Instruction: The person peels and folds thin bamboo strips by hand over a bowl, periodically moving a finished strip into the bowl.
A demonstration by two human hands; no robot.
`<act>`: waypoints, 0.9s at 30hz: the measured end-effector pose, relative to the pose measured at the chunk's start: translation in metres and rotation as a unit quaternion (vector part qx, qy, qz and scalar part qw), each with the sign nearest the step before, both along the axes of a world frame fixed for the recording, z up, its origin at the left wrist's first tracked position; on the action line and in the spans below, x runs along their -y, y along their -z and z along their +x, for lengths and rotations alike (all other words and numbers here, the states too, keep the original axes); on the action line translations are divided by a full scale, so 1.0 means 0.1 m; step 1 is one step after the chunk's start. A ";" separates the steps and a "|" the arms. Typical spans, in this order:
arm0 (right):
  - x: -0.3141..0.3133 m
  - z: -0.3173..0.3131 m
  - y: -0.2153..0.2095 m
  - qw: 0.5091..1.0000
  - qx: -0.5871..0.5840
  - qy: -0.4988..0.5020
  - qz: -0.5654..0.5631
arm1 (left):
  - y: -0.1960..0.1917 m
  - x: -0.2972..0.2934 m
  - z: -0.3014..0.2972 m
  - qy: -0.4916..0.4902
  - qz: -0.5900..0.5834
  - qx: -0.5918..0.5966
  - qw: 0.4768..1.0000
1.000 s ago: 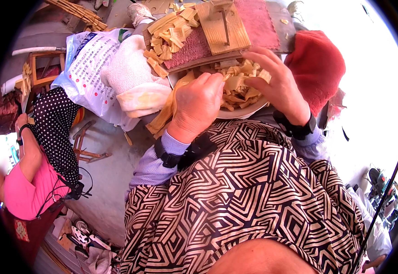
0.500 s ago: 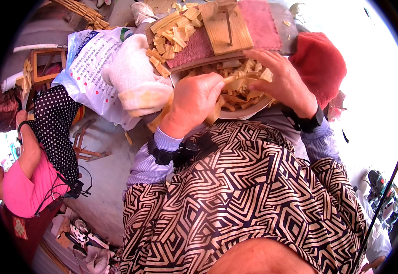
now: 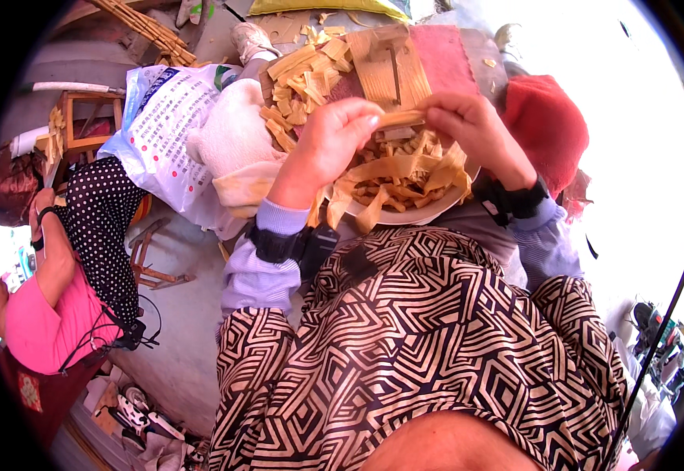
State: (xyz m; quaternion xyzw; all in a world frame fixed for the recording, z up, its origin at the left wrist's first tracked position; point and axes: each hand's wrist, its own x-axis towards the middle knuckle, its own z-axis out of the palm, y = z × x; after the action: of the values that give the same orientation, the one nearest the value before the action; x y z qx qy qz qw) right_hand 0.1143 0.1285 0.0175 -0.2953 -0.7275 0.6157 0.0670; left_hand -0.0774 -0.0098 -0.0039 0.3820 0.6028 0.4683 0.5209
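While both hands stay close together, the left hand (image 3: 328,143) and the right hand (image 3: 477,132) grasp one flat yellowish strip (image 3: 399,118), pinching it near its two ends, so that it spans the gap between the fingertips. Just below the hands is a white bowl (image 3: 424,217), filled with loose tan strips (image 3: 405,174), of which some hang over the rim. Beyond the fingertips there is a wooden block (image 3: 372,77) with a narrow dark bar (image 3: 395,74), and beyond the left hand lies a pile of pale pieces (image 3: 309,77). Left of the left hand is a pinkish-white towel (image 3: 234,129); right of the right hand, a red cloth (image 3: 548,122)
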 end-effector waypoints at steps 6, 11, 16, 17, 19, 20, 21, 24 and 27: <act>-0.13 -0.21 0.12 0.986 -0.023 0.086 0.139 | 0.07 -0.35 -0.06 -0.087 -0.009 0.005 0.996; -0.23 -0.30 0.26 0.974 -0.038 0.080 0.208 | 0.26 -0.50 -0.12 -0.096 0.013 -0.053 0.994; -0.38 -0.27 0.54 0.908 0.046 0.100 0.405 | 0.33 -0.54 -0.09 -0.109 0.038 -0.317 0.941; -0.36 -0.20 0.39 0.923 0.043 0.090 0.371 | 0.39 -0.52 -0.12 -0.127 0.031 -0.363 0.923; -0.19 -0.08 0.20 0.957 -0.018 0.092 0.276 | 0.30 -0.35 -0.07 -0.148 0.048 -0.293 0.943; -0.08 -0.03 0.05 0.966 0.010 0.057 0.252 | 0.21 -0.27 -0.03 -0.120 0.019 -0.212 0.970; -0.07 -0.03 -0.06 0.971 0.012 0.011 0.237 | 0.29 -0.24 -0.03 -0.121 0.051 -0.218 0.967; 0.25 0.14 0.06 0.922 -0.033 -0.010 0.386 | 0.35 -0.07 0.31 -0.070 0.094 -0.180 0.977; 0.48 0.00 -0.03 0.897 -0.065 -0.013 0.437 | 0.45 -0.07 0.69 -0.098 0.111 0.048 0.988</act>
State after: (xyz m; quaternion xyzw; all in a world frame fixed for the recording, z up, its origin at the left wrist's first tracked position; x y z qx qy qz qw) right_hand 0.1141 0.0803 0.0201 -0.1862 -0.9212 0.2544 0.2279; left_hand -0.0082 -0.0028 -0.0493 0.3538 0.5558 0.5992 0.4549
